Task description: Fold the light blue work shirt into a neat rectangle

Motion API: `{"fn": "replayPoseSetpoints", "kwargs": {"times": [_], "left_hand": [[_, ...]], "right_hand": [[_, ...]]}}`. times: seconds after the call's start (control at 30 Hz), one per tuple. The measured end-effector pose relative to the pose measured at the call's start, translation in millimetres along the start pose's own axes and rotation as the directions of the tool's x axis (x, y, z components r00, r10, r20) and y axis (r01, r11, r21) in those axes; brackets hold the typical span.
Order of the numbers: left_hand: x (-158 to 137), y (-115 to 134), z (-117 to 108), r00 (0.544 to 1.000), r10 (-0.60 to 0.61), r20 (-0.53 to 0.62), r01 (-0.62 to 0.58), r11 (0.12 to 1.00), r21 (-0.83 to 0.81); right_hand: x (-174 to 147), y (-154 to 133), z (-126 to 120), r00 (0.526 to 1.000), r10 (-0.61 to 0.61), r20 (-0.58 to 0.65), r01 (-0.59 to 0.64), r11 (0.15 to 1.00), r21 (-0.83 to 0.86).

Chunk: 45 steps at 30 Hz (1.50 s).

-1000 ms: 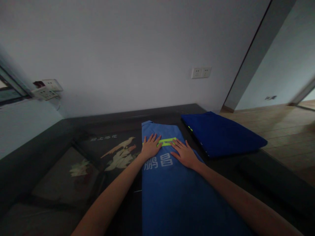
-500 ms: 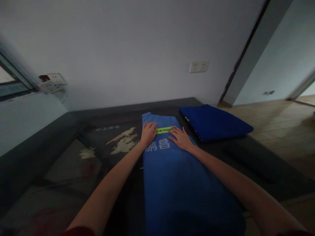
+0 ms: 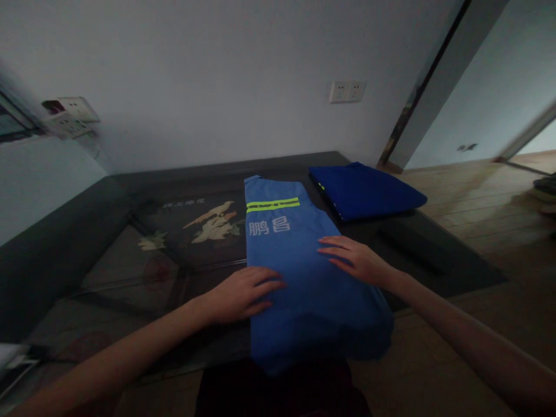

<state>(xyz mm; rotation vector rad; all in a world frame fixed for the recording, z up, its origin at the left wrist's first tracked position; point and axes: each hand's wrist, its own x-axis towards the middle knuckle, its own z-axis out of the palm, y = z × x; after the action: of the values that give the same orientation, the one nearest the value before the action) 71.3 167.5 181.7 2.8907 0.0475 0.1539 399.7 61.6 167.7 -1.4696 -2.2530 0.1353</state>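
A blue work jacket (image 3: 299, 272), folded lengthwise, lies on the dark table (image 3: 460, 255) in front of me. White characters and a yellow-green reflective strip (image 3: 273, 204) mark its far part, and its near end hangs over the front edge. My left hand (image 3: 247, 294) rests at the garment's left side, fingers stretched and slightly apart. On the right, my right hand (image 3: 354, 260) lies over the opposite edge with its fingers spread. Neither hand grips the cloth.
Back right on the table is a darker blue folded garment (image 3: 367, 191). A bird-and-flower picture (image 3: 215, 226) decorates the tabletop to the left. Behind stands a wall with a socket pair (image 3: 347, 91); wooden floor (image 3: 469, 191) lies to the right.
Both hands have come back toward me from the reflective strip to the jacket's middle part. The strip is now uncovered. The head view has tilted down.
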Motion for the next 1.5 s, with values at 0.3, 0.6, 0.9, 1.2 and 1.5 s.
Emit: {"fn": "replayPoseSetpoints", "kwargs": {"times": [0.3,0.6,0.9,1.2,1.5], "left_hand": [[-39.3,57.1,19.3,0.988,0.076,0.136,-0.092,0.989,0.114],[-41.2,69.9,66.0,0.999,0.004,-0.04,0.014,0.891,0.453],[-32.5,78.9,62.4,0.994,-0.108,-0.009,0.104,0.924,0.369],[-31.9,76.2,47.4,0.995,0.073,-0.068,-0.06,0.982,0.178],[-19.6,64.6,-10.4,0.992,0.121,-0.046,-0.129,0.937,-0.325]], "right_hand": [[-121.2,-29.9,-29.2,0.956,0.156,0.249,-0.163,0.987,0.008],[-134.2,-22.6,23.3,0.999,0.047,-0.014,-0.049,0.893,-0.447],[-141.1,-18.3,38.6,0.973,0.059,-0.223,-0.123,0.949,-0.288],[-137.1,-32.5,20.4,0.976,-0.096,-0.198,0.064,0.985,-0.16],[-114.9,-56.1,-9.1,0.936,0.178,-0.305,-0.125,0.975,0.185]]}}
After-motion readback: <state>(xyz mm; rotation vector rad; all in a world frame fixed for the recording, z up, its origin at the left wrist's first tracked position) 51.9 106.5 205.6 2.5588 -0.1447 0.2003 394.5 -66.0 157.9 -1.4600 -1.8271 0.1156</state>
